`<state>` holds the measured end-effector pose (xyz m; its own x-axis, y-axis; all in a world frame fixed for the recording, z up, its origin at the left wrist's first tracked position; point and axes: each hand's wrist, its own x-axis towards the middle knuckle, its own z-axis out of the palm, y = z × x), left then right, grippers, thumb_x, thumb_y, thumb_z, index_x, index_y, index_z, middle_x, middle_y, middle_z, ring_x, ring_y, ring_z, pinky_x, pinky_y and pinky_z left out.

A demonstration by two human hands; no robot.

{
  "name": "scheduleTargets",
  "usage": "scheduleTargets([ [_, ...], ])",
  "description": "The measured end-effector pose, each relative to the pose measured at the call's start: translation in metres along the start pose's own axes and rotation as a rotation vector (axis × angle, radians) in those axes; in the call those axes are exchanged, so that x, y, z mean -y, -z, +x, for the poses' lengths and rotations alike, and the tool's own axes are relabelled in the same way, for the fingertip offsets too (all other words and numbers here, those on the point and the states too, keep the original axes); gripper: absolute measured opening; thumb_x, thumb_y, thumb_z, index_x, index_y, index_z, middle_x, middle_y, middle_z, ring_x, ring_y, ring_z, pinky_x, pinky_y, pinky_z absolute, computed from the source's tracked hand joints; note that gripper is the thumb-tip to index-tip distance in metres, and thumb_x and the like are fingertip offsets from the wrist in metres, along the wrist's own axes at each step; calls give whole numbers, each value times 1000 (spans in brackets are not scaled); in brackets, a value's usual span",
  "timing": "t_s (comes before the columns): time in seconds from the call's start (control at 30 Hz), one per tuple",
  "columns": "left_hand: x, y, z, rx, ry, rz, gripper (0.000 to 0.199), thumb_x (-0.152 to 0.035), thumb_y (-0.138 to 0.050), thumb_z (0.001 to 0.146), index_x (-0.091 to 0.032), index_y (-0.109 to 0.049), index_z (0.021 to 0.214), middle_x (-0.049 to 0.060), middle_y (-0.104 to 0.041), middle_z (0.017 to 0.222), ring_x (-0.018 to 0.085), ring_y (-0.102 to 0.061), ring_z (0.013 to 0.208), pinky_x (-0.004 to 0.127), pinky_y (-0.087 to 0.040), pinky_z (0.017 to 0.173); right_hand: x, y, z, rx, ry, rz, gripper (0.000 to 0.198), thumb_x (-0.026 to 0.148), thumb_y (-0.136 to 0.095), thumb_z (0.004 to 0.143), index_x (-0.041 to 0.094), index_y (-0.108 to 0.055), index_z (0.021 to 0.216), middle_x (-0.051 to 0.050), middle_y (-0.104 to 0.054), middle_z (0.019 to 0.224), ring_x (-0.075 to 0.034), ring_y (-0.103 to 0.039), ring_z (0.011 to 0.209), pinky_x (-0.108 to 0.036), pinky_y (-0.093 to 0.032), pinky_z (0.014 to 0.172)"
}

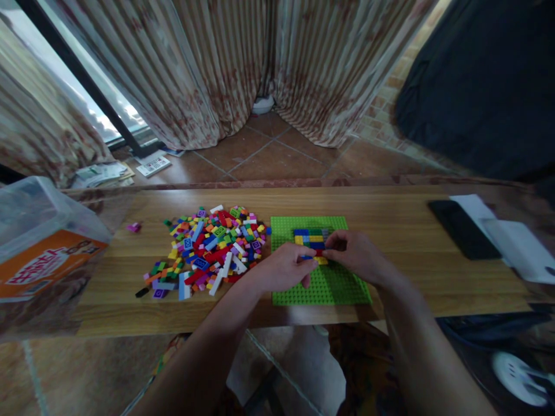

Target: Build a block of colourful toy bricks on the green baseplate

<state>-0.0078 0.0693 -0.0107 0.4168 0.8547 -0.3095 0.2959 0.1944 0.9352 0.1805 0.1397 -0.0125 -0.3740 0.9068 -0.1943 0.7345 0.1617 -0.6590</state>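
Forearms (217, 332), hands (284, 268) at brick rows (306, 238), long axis sideways

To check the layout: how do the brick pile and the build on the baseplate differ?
The pile lies loose and jumbled; the build is set in rows. The pile spreads wider than the build. The pile is on the table; the build is on the baseplate. Both are multicoloured bricks.

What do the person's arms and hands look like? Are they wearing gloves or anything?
No gloves! The left hand and right hand are both bare, each with a thumb and ordinary fingers. The left forearm and right forearm are bare too, with no sleeves in view. I see no watch or bracelet; a small ring would be hard to spot.
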Motion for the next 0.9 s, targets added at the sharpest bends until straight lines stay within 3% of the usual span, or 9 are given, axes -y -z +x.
scheduleTargets([
  [0.3, -1, 0, -1, -2, -2, 34, 30, -29, -44, 91, -11, -68, 95, 1, -64, 59, 8, -46, 46, 17, -34, 44, 4, 4, 0, 30, -7, 15, 16, 34, -64, 69, 18, -67, 72, -1, -65, 65, -15, -56, 61, -28, -39, 58],
  [0.5, 6, -2, 2, -17, -32, 25, 35, -30, -45, 91, -9, -67, 109, 1, -64, 58, 9, -50, 48, 17, -37, 46, 4, 3, 1, 19, -29, -11, 18, 36, -64, 69, 18, -68, 69, 0, -61, 60, -14, -52, 56, -28, -35, 54],
  [0.9, 3, 0, 0, -14, -32, 45, 33, -30, -45, 92, -10, -68, 104, 1, -64, 58, 9, -48, 47, 18, -36, 46, 5, -2, 2, -26, -16, -26, 16, 34, -63, 69, 19, -66, 68, -1, -63, 61, -15, -53, 57, -28, -37, 56],
])
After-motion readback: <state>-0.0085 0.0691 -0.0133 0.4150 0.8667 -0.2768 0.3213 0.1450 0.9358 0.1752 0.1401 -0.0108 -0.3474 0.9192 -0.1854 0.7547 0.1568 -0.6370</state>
